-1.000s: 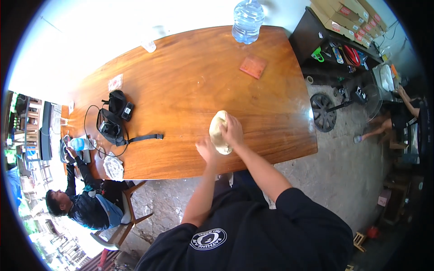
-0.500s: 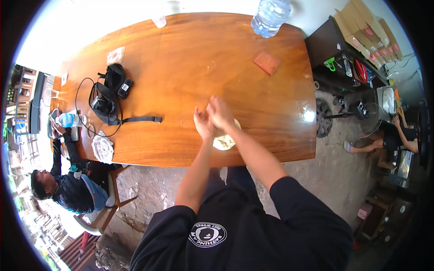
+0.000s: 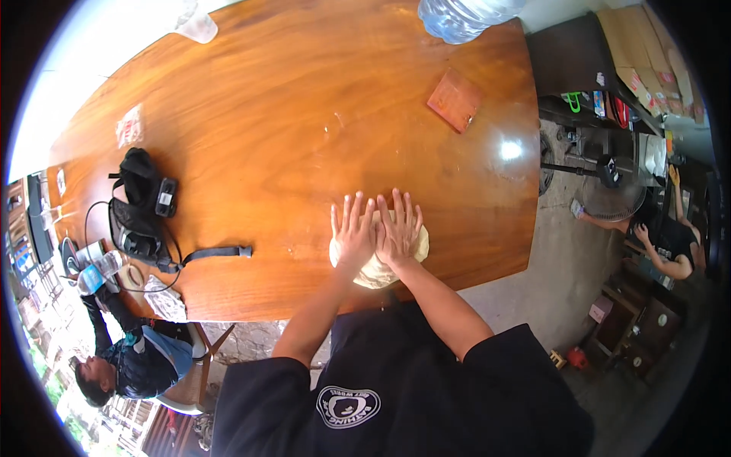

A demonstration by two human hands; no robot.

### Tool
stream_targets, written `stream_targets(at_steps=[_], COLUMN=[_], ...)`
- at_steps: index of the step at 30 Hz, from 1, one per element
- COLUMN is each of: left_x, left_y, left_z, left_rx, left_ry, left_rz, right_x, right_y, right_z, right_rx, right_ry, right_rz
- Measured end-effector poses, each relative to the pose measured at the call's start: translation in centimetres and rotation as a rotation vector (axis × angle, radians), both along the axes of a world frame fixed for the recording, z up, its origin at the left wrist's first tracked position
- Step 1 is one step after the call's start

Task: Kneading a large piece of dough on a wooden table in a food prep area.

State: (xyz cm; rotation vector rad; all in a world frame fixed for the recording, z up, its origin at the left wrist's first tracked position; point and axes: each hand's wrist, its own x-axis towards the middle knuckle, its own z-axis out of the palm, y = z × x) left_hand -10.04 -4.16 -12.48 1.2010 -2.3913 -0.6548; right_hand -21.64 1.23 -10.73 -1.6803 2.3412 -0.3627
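In the head view, a round lump of pale dough (image 3: 377, 276) lies on the glossy wooden table (image 3: 289, 167), close to its near edge and straight in front of the person. The left hand (image 3: 355, 238) rests flat on the left part of the dough, its fingers straight, slightly spread and pointing to the far side. The right hand (image 3: 397, 234) lies flat beside it on the right part, fingers likewise extended and fanned a little, the inner edges of the two hands close together; neither hand is curled round anything. A few small pale crumbs are scattered beyond the fingertips. Farther off to the right sits a flat reddish-brown square slab (image 3: 454, 100), with a large clear-blue water jug (image 3: 468, 17) at the far edge and a translucent plastic cup (image 3: 199, 27) at the far left. On the left lie a black strap harness (image 3: 137, 232) and a crumpled clear plastic bag (image 3: 165, 299). A seated person (image 3: 145, 364) is at the table's left end; a pedestal fan (image 3: 609, 194) stands on the floor at right.
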Motion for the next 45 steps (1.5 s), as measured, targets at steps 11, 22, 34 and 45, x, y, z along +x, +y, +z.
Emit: stream_targets(at_steps=[11, 22, 34, 45], left_x=[-4.6, 2.7, -4.0, 5.6], left_y=[-6.8, 6.3, -5.6, 6.9], left_z=[-0.8, 5.1, 1.3, 2.2], left_rx=[0.245, 0.809, 0.715, 0.13], left_ry=[0.186, 0.516, 0.295, 0.181], left_rz=[0.08, 0.451, 0.205, 0.186], right_x=[-10.4, -0.1, -7.6, 8.1], right_y=[-9.2, 2.4, -6.2, 8.8], right_z=[-4.6, -0.5, 2.4, 1.7], right_rx=[-0.157, -0.312, -0.148, -0.109], right_ry=[-0.654, -0.393, -0.739, -0.019], right_rz=[-0.063, -0.371, -0.332, 0.096])
